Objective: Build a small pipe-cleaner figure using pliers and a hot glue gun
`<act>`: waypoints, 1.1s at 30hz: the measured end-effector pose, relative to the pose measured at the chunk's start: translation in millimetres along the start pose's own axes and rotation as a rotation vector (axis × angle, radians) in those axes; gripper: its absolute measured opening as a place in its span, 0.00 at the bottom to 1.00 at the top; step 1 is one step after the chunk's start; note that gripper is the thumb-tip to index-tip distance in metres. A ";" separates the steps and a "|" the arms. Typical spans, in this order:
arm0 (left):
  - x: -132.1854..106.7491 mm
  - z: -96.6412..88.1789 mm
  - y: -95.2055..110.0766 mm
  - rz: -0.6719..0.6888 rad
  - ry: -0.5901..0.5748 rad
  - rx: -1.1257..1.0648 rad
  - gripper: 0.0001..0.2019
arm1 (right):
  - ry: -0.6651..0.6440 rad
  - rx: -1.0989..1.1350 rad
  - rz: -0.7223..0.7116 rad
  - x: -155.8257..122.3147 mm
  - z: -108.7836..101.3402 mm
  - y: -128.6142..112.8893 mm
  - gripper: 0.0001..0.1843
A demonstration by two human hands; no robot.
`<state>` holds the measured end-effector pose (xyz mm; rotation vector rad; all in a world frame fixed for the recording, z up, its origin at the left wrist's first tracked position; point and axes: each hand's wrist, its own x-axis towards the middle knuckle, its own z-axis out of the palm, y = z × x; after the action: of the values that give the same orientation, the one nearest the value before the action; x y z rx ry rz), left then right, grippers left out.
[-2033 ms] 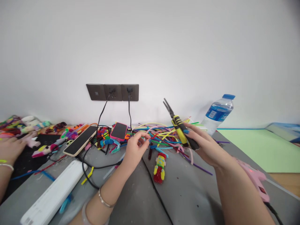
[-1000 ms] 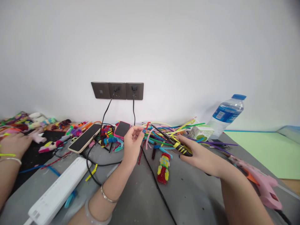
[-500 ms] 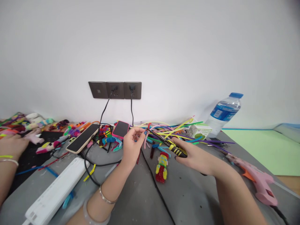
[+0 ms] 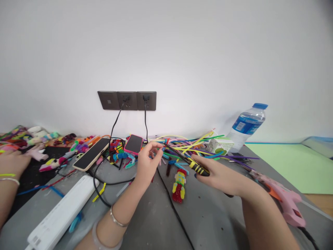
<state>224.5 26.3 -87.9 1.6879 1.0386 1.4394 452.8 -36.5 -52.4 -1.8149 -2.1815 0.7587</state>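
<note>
- The left hand [image 4: 148, 161] pinches a short red fuzzy piece [image 4: 168, 140] between thumb and forefinger; most of the piece is hidden, with a red end showing above the fingertips.
- The right hand [image 4: 218, 173] grasps the black-and-yellow pliers [image 4: 199, 168] by the handles, their nose pointing to ten o'clock.
- The plier tips meet the red piece at the left fingertips; whether the jaws bite on it is too small to tell.
- A red and yellow fuzzy figure [image 4: 179, 186] lies on the grey table [image 4: 203, 225], at four o'clock from the left hand and eight o'clock from the plier handles, touched by neither hand.
- At one o'clock from the figure, loose colored fuzzy stems [image 4: 191, 147] spread along the wall [image 4: 182, 62].
- From the right hand, a white and green box [image 4: 221, 145] stands at twelve, a blue-capped bottle [image 4: 248, 125] at one, a light green sheet [image 4: 275, 168] at three, and a pink glue gun [image 4: 288, 205] at four.
- From the left hand, a pink-edged phone [image 4: 134, 143] lies at eleven, a larger phone [image 4: 92, 154] at nine, a white power strip [image 4: 63, 211] at eight, and a black cable [image 4: 173, 205] runs toward five.
- Well apart at nine o'clock, another person's hand [image 4: 13, 163] rests among small fuzzy toys; its grip cannot be told.
</note>
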 end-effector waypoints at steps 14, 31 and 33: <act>-8.4 7.7 -9.2 0.013 -0.408 0.590 0.07 | -0.372 0.083 0.333 -11.0 -3.6 3.0 0.31; -5.5 7.9 -15.2 -0.027 -0.447 0.618 0.07 | -0.362 0.085 0.333 3.3 4.1 12.3 0.26; -4.7 7.1 -14.1 -0.036 -0.447 0.606 0.07 | -0.362 0.111 0.349 2.0 2.5 12.3 0.26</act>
<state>229.1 28.5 -103.5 2.2582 1.3051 0.6875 461.6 -33.9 -61.0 -2.1670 -1.9803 1.3478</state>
